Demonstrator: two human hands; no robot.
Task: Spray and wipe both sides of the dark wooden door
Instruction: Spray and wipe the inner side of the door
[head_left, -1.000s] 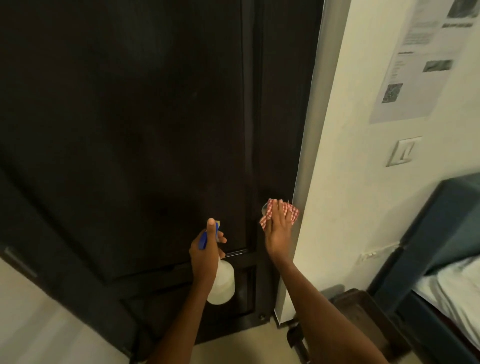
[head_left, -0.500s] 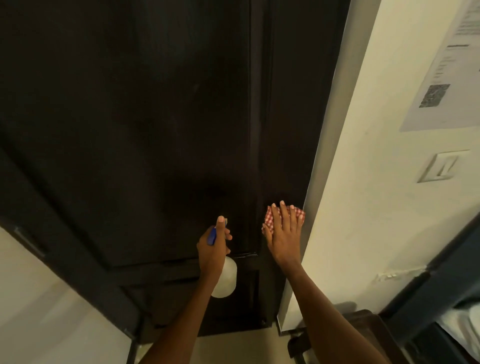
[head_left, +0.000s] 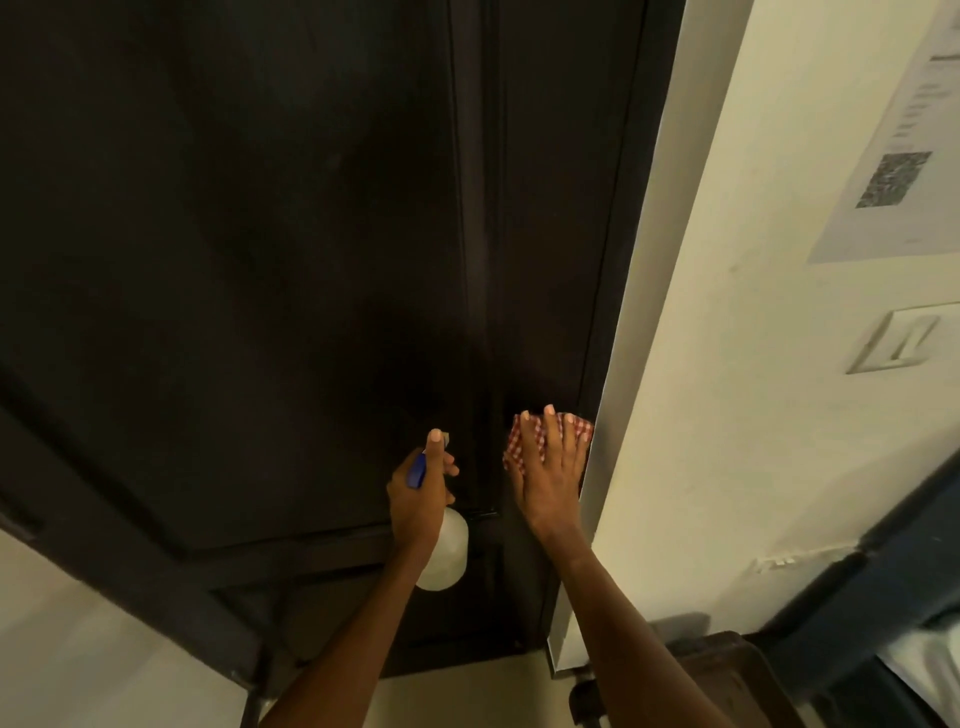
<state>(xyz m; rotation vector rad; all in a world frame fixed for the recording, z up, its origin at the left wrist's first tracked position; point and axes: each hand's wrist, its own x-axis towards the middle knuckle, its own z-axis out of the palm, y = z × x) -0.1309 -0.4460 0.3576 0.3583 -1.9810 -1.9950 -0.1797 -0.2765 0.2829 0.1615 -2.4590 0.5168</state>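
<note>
The right hand (head_left: 550, 467) presses flat fingers on the cloth (head_left: 519, 441) at the door (head_left: 260, 260) edge, while the left hand (head_left: 418, 499) grips the spray bottle (head_left: 447, 556).

- Both forearms were bare, with no sleeve showing up to the picture's lower edge
- The left hand (head_left: 418, 499) wore no glove or ring
- The right hand (head_left: 550, 475) was likewise ungloved, its short pale fingernails plain

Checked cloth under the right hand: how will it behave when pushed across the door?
Probably floppy: the checked cloth lies bunched and creased under the flat right hand. Likely light, since spread fingers alone hold it against the dark wooden door. It may bunch or snag at the metal frame edge beside it.
</note>
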